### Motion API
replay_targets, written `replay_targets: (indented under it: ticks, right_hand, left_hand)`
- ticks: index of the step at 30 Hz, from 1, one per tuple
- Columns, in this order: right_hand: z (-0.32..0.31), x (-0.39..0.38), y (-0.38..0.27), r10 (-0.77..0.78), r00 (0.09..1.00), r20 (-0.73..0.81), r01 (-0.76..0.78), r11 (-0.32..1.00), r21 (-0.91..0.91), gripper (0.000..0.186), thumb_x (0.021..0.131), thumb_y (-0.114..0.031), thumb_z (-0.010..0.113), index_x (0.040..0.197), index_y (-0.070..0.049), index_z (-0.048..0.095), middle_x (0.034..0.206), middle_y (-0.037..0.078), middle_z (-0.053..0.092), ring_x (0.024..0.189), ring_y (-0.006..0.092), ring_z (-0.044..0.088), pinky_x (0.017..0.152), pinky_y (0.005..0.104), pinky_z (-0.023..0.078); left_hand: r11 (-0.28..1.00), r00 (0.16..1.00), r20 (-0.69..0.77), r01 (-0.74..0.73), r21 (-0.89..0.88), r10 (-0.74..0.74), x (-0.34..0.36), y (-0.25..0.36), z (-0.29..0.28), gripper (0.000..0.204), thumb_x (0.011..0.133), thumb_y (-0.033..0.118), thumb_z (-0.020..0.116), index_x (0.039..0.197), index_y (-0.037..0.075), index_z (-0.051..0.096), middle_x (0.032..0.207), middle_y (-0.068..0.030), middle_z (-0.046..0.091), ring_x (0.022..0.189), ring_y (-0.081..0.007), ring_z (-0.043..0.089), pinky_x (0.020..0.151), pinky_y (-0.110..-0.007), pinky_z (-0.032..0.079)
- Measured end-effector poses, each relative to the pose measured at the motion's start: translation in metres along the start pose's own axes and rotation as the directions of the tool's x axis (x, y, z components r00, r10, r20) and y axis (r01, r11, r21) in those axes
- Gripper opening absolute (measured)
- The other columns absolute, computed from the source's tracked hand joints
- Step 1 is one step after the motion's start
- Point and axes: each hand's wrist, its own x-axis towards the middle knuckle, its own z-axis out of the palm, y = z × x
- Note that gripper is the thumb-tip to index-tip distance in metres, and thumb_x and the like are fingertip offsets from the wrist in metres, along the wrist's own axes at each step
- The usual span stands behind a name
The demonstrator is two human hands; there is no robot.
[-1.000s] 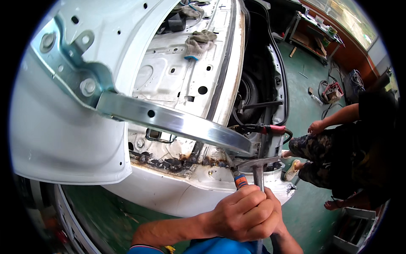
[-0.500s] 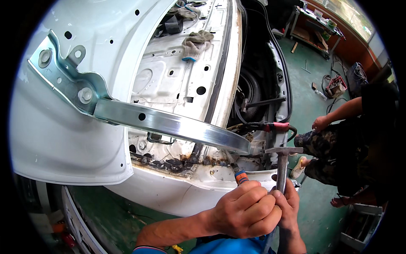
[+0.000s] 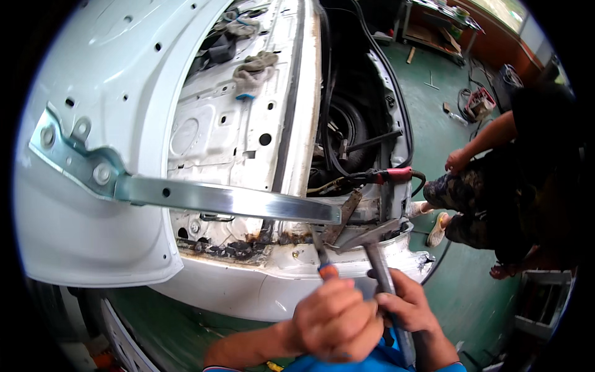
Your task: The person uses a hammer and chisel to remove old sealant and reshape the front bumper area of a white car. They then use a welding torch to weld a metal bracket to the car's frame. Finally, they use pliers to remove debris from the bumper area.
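My left hand is closed around the orange and blue handle of a flat-bladed tool, a chisel or screwdriver. Its tip points at the scorched seam on the white car body. Just right of it, my right hand grips the shaft of a metal hammer. The hammer's head hangs over the body's corner, beside a rusty metal strip. A bright curved metal arm, bolted to a white panel, reaches across above the seam.
Inside the body lie a work glove and a tool with a red handle. A person stands close on the right. Beyond are a workbench and a red-framed machine with cables on the green floor.
Both hands have shifted left in the picture, and the hammer has tilted with its head lower. More of the tool's blade shows. The whole scene has slid left as my head turned.
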Motion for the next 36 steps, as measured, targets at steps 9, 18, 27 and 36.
replay_targets:
  ticks: [9,18,27,36]
  right_hand:
    - [-0.055,-0.029,0.005,-0.202,0.962,-0.184,0.223,0.969,0.104,0.056,0.096,-0.020,0.063,0.139,0.007,0.040,0.070,0.011,0.057,0.048,0.0146,0.051,0.043,0.0266,0.041]
    - [-0.066,-0.014,0.015,-0.071,0.996,-0.056,0.082,0.972,0.221,0.058,0.096,-0.016,0.060,0.145,0.005,0.038,0.072,0.013,0.058,0.050,0.0158,0.052,0.048,0.0285,0.044]
    - [-0.074,-0.005,0.001,-0.036,0.999,0.039,0.029,0.986,0.165,0.060,0.095,-0.016,0.061,0.145,0.005,0.035,0.070,0.013,0.058,0.049,0.0168,0.052,0.046,0.0290,0.043]
    - [-0.054,0.004,-0.015,-0.010,1.000,0.002,0.010,1.000,0.015,0.053,0.097,-0.014,0.056,0.143,0.006,0.037,0.072,0.012,0.058,0.048,0.0156,0.051,0.045,0.0290,0.042]
  left_hand:
    - [0.981,0.999,0.004,-0.052,-0.185,0.054,0.007,0.035,0.002,0.037,0.074,-0.013,0.077,0.098,0.007,0.055,0.092,-0.0072,0.056,0.078,-0.0223,0.058,0.068,-0.039,0.056]
    - [0.998,0.999,0.015,-0.036,-0.058,0.037,0.019,0.017,0.046,0.034,0.071,-0.012,0.077,0.094,0.003,0.058,0.088,-0.0098,0.057,0.074,-0.0249,0.057,0.062,-0.039,0.052]
    - [0.996,0.999,-0.011,0.045,0.071,-0.044,0.026,0.008,0.065,0.022,0.078,0.005,0.068,0.098,0.006,0.059,0.091,-0.0089,0.060,0.077,-0.0243,0.059,0.064,-0.037,0.052]
    - [0.990,0.989,0.052,0.132,0.054,-0.135,0.017,0.014,0.048,0.021,0.084,0.010,0.065,0.105,0.005,0.060,0.092,-0.0078,0.062,0.081,-0.0216,0.064,0.078,-0.037,0.056]
